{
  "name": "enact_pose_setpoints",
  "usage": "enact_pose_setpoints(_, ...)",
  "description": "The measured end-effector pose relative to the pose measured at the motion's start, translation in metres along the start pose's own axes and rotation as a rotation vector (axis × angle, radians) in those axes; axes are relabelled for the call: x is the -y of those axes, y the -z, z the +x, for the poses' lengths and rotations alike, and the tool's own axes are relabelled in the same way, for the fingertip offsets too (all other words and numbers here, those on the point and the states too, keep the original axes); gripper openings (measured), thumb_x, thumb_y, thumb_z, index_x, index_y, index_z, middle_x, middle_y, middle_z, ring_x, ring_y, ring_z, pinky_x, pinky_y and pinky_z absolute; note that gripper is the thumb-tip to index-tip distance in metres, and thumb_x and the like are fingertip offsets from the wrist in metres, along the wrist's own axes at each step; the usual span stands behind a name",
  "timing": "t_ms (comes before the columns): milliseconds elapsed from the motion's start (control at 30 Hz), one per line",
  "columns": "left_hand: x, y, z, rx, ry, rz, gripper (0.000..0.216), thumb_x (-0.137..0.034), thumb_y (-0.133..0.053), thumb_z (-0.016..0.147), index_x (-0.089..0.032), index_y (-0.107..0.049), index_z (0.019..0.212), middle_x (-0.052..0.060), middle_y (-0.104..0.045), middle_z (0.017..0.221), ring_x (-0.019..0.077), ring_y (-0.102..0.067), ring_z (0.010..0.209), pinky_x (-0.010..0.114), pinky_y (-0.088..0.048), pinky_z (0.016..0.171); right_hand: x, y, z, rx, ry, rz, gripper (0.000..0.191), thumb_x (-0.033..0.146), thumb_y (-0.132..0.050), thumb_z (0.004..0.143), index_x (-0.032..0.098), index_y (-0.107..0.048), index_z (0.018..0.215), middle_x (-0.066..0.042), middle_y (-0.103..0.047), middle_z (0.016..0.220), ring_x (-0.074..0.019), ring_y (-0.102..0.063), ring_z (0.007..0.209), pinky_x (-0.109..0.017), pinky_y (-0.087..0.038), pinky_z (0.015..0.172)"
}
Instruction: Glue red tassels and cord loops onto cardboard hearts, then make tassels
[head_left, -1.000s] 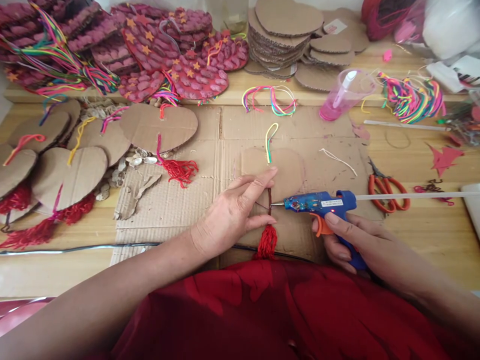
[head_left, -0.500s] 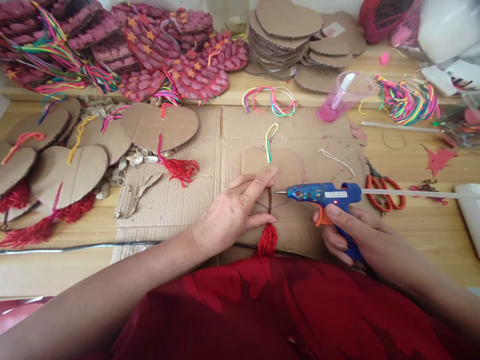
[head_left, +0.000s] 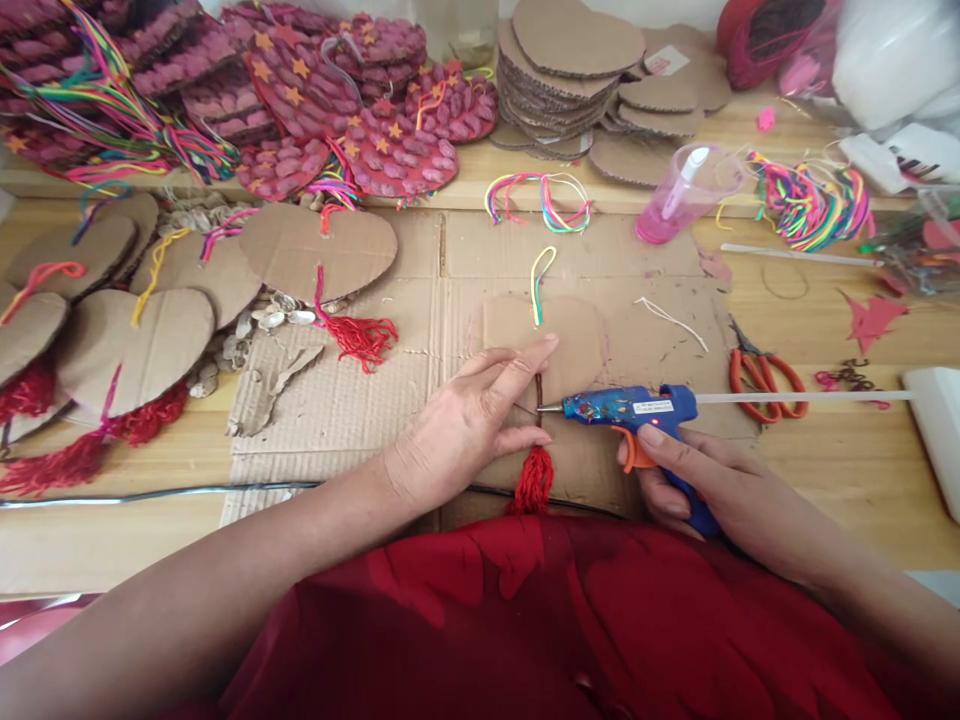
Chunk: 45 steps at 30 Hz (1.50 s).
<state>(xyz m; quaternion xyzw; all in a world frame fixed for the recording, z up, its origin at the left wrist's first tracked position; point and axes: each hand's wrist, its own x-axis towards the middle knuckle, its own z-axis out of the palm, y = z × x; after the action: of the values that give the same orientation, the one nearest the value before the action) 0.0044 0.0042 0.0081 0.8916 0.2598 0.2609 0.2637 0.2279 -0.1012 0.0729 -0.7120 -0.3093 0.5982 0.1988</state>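
Observation:
My left hand (head_left: 472, 410) lies with fingers stretched out and thumb apart over a cardboard heart (head_left: 577, 335). Its fingertips press a dark cord flat against the cardboard, the thumb just above the red yarn tassel (head_left: 533, 482). A yellow and green cord loop (head_left: 537, 285) sits at the heart's top. My right hand (head_left: 701, 475) is wrapped around a blue hot glue gun (head_left: 619, 405), with a finger by its orange trigger. The metal nozzle points left and reaches the cord between my left thumb and index finger. A clear glue stick (head_left: 795, 397) extends from the gun's back.
Several cardboard hearts with tassels (head_left: 135, 350) lie at left. Orange-handled scissors (head_left: 765, 380) are right of the glue gun. A pink-tinted cup (head_left: 686, 195) and bundled cords (head_left: 817, 200) stand behind. A black cable (head_left: 187, 494) crosses near the front edge.
My right hand has moved the glue gun left and slightly toward me, bringing the nozzle from beside the cord onto it. My left hand has stayed nearly still.

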Motion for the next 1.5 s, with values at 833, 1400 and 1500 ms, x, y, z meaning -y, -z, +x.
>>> enact_pose_setpoints(833, 0.004, -0.003, -0.001, -0.016, -0.008, 0.003, 0.096, -0.032, -0.080, 0.081, -0.025, -0.021, 0.157, 0.012, -0.062, 0.135, 0.0255, -0.052, 0.132, 0.045, -0.050, 0.107, -0.001, 0.003, 0.004, 0.010, -0.080, 0.075, 0.048, 0.069, -0.052, 0.088, 0.023, -0.048, 0.073, 0.007, -0.044, 0.045, -0.0084, -0.033, 0.033, -0.022, -0.020, 0.034)
enact_pose_setpoints(1400, 0.006, -0.005, -0.001, -0.025, -0.013, -0.002, 0.096, -0.033, -0.080, 0.081, -0.024, -0.021, 0.157, 0.013, -0.060, 0.137, 0.0252, -0.052, 0.132, 0.046, -0.049, 0.108, -0.001, 0.004, 0.001, -0.010, -0.038, 0.045, 0.048, 0.069, -0.052, 0.088, 0.023, -0.046, 0.074, 0.007, -0.044, 0.047, -0.0084, -0.032, 0.035, -0.022, -0.020, 0.035)
enact_pose_setpoints(1500, 0.006, -0.005, -0.001, -0.017, -0.009, -0.003, 0.094, -0.034, -0.079, 0.081, -0.023, -0.023, 0.156, 0.013, -0.060, 0.138, 0.0248, -0.052, 0.131, 0.045, -0.049, 0.108, -0.001, 0.003, 0.006, -0.008, -0.021, 0.021, 0.049, 0.071, -0.053, 0.086, 0.023, -0.049, 0.075, 0.007, -0.045, 0.046, -0.0089, -0.035, 0.034, -0.023, -0.022, 0.035)
